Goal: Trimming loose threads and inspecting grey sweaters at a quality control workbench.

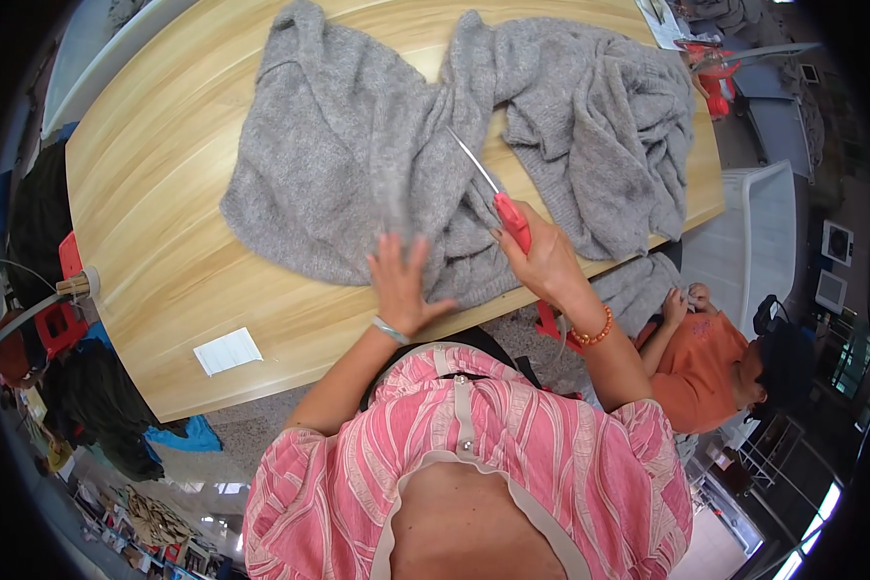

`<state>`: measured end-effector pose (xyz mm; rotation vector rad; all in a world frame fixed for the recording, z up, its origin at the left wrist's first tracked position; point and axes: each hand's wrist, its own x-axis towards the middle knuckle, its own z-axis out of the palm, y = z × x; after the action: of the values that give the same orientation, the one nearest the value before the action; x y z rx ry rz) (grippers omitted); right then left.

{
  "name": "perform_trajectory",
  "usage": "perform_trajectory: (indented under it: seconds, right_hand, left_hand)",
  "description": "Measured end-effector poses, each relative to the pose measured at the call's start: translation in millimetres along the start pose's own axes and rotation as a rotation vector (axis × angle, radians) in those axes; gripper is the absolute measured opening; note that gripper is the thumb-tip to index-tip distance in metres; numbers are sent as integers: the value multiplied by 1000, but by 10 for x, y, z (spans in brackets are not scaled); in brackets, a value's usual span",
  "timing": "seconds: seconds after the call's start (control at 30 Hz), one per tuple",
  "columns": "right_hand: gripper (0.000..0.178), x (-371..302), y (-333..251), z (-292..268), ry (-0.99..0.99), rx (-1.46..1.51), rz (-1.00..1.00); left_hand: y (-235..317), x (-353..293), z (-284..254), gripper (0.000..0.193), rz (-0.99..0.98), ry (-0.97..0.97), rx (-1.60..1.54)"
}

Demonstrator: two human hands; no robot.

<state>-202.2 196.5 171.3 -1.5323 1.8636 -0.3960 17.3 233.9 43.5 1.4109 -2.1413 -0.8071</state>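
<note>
Gray knitted garments lie bunched on the wooden table: one gray knit in front of me, and another gray knit heaped at the right. My left hand rests palm down at the near edge of the first knit, fingers spread, somewhat blurred. My right hand is closed around red-handled scissors. Their thin metal blades look closed and point away to the upper left, over the first knit. My palm and fingers hide the rear of the handle.
A white paper slip lies on the wooden table at the near left. To the right, a person in orange handles gray knit fabric beside a white bin. Dark cloth is heaped beyond the table's left edge.
</note>
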Motion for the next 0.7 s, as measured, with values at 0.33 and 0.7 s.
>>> perform_trajectory:
  seconds: [0.33,0.7]
  right_hand:
    - [36,-256,364,-123,130,25,40]
    - [36,-639,869,-330,513,345,38]
  left_hand:
    - [-63,691,496,65,209,-353,359]
    - [1550,2228,-1319,33,211,15,-1459]
